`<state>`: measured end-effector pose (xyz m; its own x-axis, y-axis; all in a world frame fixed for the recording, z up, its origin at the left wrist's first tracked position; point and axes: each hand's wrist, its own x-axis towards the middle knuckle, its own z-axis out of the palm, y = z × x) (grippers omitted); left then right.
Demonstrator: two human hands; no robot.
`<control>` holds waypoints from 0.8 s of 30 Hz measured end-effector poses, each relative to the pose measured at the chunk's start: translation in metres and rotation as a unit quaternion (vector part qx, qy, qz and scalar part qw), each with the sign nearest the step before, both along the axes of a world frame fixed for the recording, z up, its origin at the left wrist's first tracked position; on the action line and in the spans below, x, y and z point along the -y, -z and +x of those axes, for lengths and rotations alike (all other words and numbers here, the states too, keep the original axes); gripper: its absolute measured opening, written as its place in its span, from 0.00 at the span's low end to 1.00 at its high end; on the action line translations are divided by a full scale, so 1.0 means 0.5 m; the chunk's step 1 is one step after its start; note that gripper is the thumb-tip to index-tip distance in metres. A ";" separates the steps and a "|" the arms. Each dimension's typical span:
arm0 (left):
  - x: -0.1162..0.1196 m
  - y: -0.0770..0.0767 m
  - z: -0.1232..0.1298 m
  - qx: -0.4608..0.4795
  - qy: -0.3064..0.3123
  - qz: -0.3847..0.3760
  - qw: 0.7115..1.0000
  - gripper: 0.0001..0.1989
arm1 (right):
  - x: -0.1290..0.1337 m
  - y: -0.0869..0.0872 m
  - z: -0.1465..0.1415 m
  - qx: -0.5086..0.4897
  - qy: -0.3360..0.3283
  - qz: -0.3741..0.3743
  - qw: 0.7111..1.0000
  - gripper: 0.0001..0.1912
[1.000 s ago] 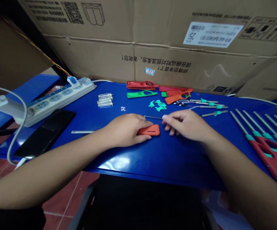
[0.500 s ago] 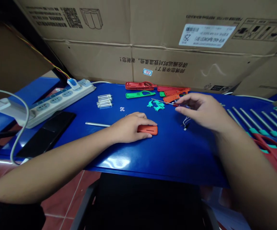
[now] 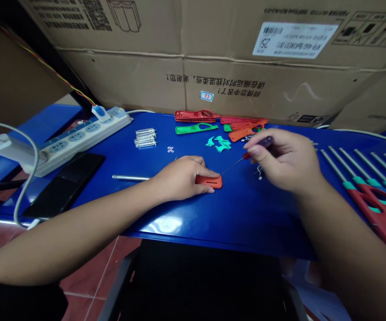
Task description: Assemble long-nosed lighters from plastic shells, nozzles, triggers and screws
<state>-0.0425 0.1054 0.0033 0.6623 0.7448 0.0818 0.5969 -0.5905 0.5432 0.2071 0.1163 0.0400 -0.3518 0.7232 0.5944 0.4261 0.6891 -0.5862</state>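
My left hand (image 3: 182, 177) is closed over an orange lighter handle (image 3: 210, 181) lying on the blue table. A metal tube (image 3: 129, 178) shows on the other side of the hand, in line with the handle; where they join is hidden. My right hand (image 3: 285, 160) grips a screwdriver (image 3: 235, 166) with a dark and red handle. Its thin shaft slants down to the left, and the tip is at the right end of the orange handle. Small white wires (image 3: 259, 173) lie just under the right hand. Turquoise plastic parts (image 3: 222, 143) lie beyond the screwdriver.
Red lighter shells (image 3: 195, 116) and a green shell (image 3: 195, 129) lie near the cardboard box (image 3: 146, 80). Several clear cylinders (image 3: 145, 138) and small white pieces (image 3: 170, 150) are left of centre. A power strip (image 3: 86, 137), a black phone (image 3: 66, 185) and long lighters (image 3: 376, 196) flank the work.
The screwdriver has swung round so that its tip points down at the orange handle's end. My left hand stays on the handle. The view has shifted slightly.
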 end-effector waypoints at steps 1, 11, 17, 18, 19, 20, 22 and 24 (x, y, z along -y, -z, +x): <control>0.000 0.000 0.001 0.003 0.002 -0.002 1.000 0.20 | 0.004 0.000 -0.007 0.026 -0.012 0.012 1.000 0.06; -0.005 0.003 0.002 0.019 0.007 -0.011 1.000 0.20 | 0.017 -0.005 -0.018 0.069 -0.014 0.032 0.997 0.04; -0.004 0.004 0.001 0.022 0.002 -0.009 1.000 0.20 | 0.017 -0.003 -0.021 0.085 -0.017 0.027 0.996 0.05; -0.004 0.004 0.001 0.022 0.003 -0.009 1.000 0.20 | 0.017 -0.003 -0.022 0.083 -0.015 0.027 0.996 0.05; -0.004 0.004 0.001 0.021 0.004 -0.009 1.000 0.20 | 0.017 -0.003 -0.022 0.081 -0.012 0.023 0.996 0.05; -0.004 0.004 0.001 0.021 0.005 -0.009 1.000 0.20 | 0.016 -0.004 -0.023 0.078 -0.009 0.017 0.997 0.06; -0.003 0.005 0.002 0.022 0.009 -0.011 1.000 0.20 | 0.015 -0.004 -0.023 0.071 0.000 0.005 0.997 0.07; -0.001 0.005 0.002 0.025 0.013 -0.008 1.000 0.19 | 0.014 -0.004 -0.022 0.068 0.008 -0.008 0.998 0.10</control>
